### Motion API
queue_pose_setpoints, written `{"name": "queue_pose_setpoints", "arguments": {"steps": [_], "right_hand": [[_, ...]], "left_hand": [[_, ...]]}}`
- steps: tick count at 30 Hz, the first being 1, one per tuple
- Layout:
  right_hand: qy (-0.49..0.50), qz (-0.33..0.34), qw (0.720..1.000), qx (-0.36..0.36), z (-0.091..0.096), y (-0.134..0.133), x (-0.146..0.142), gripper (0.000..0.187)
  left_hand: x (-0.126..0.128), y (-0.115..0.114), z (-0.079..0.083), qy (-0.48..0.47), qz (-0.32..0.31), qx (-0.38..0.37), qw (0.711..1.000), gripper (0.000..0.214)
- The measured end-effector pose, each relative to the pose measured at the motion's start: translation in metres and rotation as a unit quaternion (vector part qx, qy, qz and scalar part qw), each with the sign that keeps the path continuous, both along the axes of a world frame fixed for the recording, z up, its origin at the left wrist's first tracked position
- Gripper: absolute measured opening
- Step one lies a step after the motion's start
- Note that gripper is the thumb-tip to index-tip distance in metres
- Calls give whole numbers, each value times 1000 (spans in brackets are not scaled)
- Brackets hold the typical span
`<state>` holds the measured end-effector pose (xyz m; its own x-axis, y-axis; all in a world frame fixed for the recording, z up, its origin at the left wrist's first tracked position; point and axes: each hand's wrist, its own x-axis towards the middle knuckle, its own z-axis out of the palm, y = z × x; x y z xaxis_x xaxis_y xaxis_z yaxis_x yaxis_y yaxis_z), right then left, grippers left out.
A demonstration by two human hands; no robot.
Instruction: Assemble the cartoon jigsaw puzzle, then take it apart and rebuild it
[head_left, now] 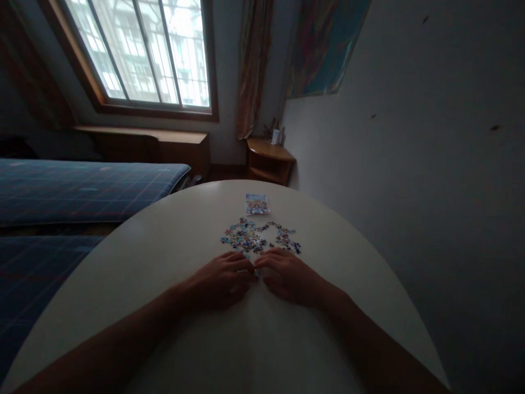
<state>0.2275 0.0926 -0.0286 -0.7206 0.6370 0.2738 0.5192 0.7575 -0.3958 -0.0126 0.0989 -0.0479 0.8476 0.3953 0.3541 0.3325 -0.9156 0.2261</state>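
Both of my hands rest on a round white table (164, 246), fingertips meeting at the near edge of a scatter of small colourful jigsaw pieces (256, 236). My left hand (219, 280) lies knuckles up with its fingers curled and pressed together at the tips. My right hand (289, 273) mirrors it, fingers bent and pinched toward the left hand. Whatever sits between the fingertips is too small to make out. A small printed picture card (256, 204) lies flat beyond the pieces.
A bed with a blue plaid cover (77, 189) runs along the left of the table. A grey wall (410, 164) stands close on the right. A wooden corner shelf (269, 158) and a barred window (147, 54) are at the back.
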Motion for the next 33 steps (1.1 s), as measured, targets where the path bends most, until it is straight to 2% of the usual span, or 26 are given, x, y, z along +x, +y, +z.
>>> {"name": "queue_pose_setpoints", "arguments": {"steps": [5, 13, 17, 20, 23, 27, 33], "right_hand": [[36, 5, 999, -40, 0, 0, 2, 32], [48, 52, 995, -74, 3, -4, -1, 21], [7, -27, 999, -27, 7, 3, 9, 17], [-31, -85, 996, 15, 5, 13, 23, 23], [-36, -86, 995, 29, -1, 20, 33, 27], [-29, -84, 996, 20, -6, 22, 33, 24], [-20, -93, 995, -7, -4, 19, 26, 14]], "left_hand": [[-1, 0, 2, 0, 6, 6, 1000, 25], [3, 2, -8, -9, 50, 46, 998, 7], [5, 3, -10, -23, 70, 43, 996, 13], [5, 5, -12, -44, 73, 33, 996, 16], [4, 6, -13, -57, 74, 40, 995, 14], [3, 6, -14, -61, 101, 59, 991, 13], [4, 4, -15, -51, 118, 29, 991, 7]]}}
